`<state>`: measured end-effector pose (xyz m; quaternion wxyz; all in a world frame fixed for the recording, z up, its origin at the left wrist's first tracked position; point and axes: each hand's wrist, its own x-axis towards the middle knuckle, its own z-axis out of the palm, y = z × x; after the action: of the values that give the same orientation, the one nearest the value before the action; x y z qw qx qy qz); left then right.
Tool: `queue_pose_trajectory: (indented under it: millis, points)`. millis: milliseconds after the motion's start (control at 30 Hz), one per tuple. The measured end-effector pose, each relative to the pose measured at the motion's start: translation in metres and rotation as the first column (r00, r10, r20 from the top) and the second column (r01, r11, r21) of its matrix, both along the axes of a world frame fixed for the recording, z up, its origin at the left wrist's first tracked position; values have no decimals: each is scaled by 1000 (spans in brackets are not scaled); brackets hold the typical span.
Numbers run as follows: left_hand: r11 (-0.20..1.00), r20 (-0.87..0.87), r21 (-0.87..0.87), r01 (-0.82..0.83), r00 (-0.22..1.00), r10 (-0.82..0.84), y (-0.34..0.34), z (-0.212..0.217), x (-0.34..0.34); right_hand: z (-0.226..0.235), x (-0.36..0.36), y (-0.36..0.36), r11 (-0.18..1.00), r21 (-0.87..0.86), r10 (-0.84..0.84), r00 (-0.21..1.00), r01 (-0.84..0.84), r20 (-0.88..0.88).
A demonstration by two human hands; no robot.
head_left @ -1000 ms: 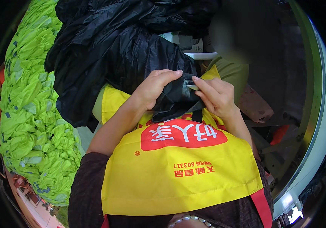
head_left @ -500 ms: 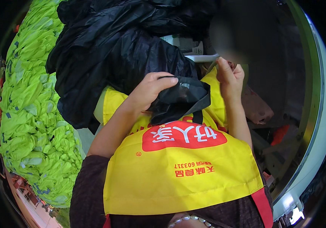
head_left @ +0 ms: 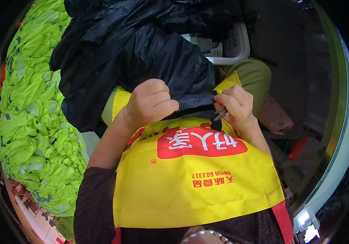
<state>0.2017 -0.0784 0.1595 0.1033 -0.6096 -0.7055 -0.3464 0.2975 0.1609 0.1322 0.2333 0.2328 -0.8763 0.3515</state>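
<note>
A black fabric strap (head_left: 196,100) runs taut between my two hands, just above my yellow apron (head_left: 190,175). My left hand (head_left: 150,102) is a fist closed on the strap's left end. At the right end my right hand (head_left: 236,105) pinches the strap, and small metal blades, maybe snips (head_left: 220,115), poke out under its fingers. The strap belongs to a pile of shiny black garments (head_left: 142,49) heaped over my lap.
A tall stack of bright yellow-green garments (head_left: 36,118) fills the left side. A white plastic basket (head_left: 233,44) stands beyond the black pile. A brownish block (head_left: 274,116) and a red object (head_left: 298,148) lie on the dark floor at right.
My right hand rose away to the upper right with the strap, then came back down close to my left hand. The strap now lies flat and taut between them.
</note>
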Motion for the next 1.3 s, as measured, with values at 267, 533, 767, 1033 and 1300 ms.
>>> queue_pose_trajectory:
  millis: [267,533,767,1033,1300]
  points:
    - [975,310,-216,-47,944,115,4,-34,-2,-31,1,-12,995,-35,96,975,-91,200]
    - [484,733,-647,589,308,606,-10,-217,2,-110,-30,-22,944,-310,313,591,-109,744]
    - [132,290,-949,286,633,717,-7,-291,-18,-123,-47,2,889,-394,166,636,234,754]
    - [17,350,-934,357,904,246,67,-89,-47,-127,-67,13,590,-596,196,619,546,761]
    - [820,-213,-361,-444,895,391,177,-203,-184,-117,-71,14,566,-577,220,566,589,794]
